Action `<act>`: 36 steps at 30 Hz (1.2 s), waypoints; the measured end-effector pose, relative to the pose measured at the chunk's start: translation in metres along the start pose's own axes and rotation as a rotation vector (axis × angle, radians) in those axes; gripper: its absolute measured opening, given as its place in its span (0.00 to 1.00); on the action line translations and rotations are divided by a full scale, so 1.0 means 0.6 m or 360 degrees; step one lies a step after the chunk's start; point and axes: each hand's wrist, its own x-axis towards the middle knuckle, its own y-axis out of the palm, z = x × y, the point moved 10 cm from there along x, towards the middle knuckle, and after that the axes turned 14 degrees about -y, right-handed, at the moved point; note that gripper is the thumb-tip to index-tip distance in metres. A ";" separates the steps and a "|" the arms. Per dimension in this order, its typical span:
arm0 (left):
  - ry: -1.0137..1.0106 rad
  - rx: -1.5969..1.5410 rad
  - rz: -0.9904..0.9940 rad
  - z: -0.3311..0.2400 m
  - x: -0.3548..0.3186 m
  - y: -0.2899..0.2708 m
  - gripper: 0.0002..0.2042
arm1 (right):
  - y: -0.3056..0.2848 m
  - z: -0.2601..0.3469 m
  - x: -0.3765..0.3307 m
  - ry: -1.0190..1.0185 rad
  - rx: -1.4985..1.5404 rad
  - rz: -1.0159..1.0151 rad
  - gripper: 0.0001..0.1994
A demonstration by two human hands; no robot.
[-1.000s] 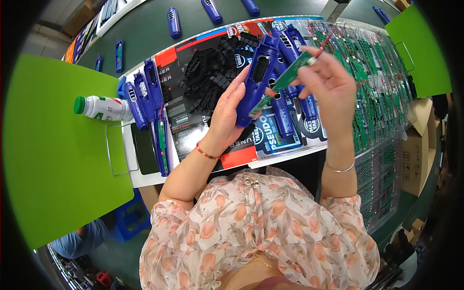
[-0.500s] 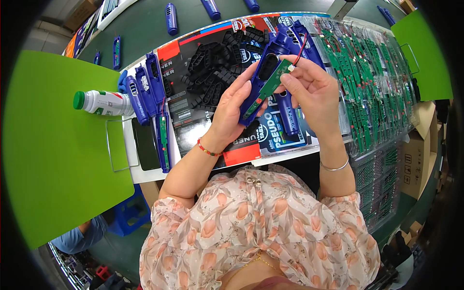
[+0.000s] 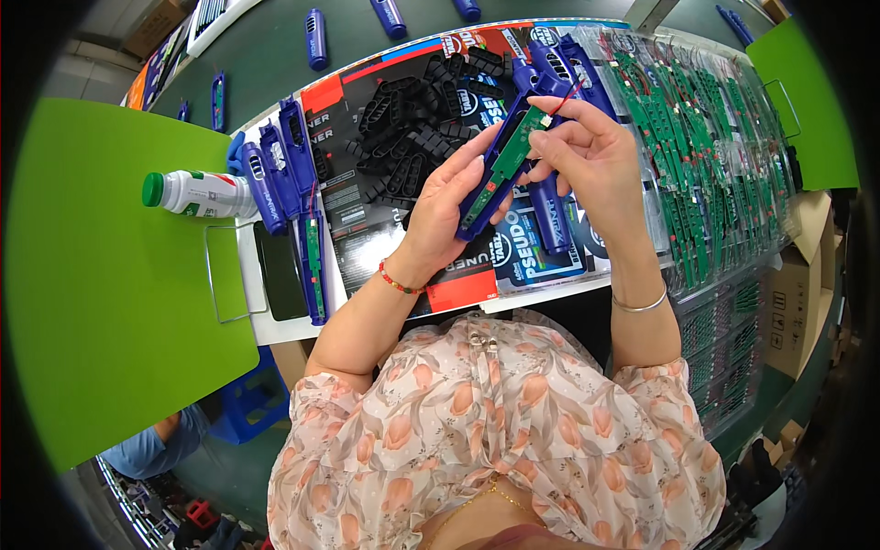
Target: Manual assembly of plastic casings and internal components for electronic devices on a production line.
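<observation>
Head view: a person at a tabletop (image 3: 550,291) holds a long blue plastic shell (image 3: 477,213) with a narrow green circuit board (image 3: 504,163) lying along it, both raised above the work surface near picture centre.
Shell: judged light and stiff, a hollow moulded half; smooth plastic, so it could slip if pinched only at its tip. Best held along its long sides, as it is now.
Board: judged thin, light and brittle, with a red wire (image 3: 561,96) at its upper end; safest taken by the edges, not by the wire.
Left hand (image 3: 443,206): closed around the shell from 9 o'clock, palm under it, fingers curled over the near side, wrist bent back; a beaded bracelet (image 3: 400,280) sits on the wrist.
Right hand (image 3: 587,151): grasping the board's upper end between thumb and fingertips, at 3 o'clock of the shell, the other fingers fanned loosely; a thin bangle (image 3: 639,303) on the forearm.
Around: black plastic pieces (image 3: 412,137) at 11 o'clock of the hands, more blue shells (image 3: 280,165) at 9 o'clock, trays of green boards (image 3: 706,174) at 3 o'clock, a white bottle with a green cap (image 3: 197,192) far at 9 o'clock.
</observation>
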 end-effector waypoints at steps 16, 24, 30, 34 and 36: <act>0.0047 0.0327 -0.0148 -0.005 -0.003 -0.003 0.24 | -0.012 -0.013 -0.007 -0.0013 -0.0165 -0.0077 0.15; 0.0184 0.0643 -0.0525 -0.069 -0.013 -0.017 0.21 | 0.011 0.008 -0.001 -0.0316 -0.0128 -0.0303 0.40; 0.0455 0.0578 -0.0753 -0.225 -0.029 -0.071 0.17 | 0.008 -0.005 0.001 -0.0217 -0.0322 -0.0140 0.37; 0.0767 0.0307 -0.1160 -0.391 -0.009 -0.288 0.19 | 0.003 -0.015 -0.010 -0.0267 -0.0467 -0.0064 0.34; 0.0898 0.0485 -0.1718 -0.457 -0.035 -0.392 0.17 | 0.005 -0.019 -0.016 -0.0203 -0.0591 0.0060 0.28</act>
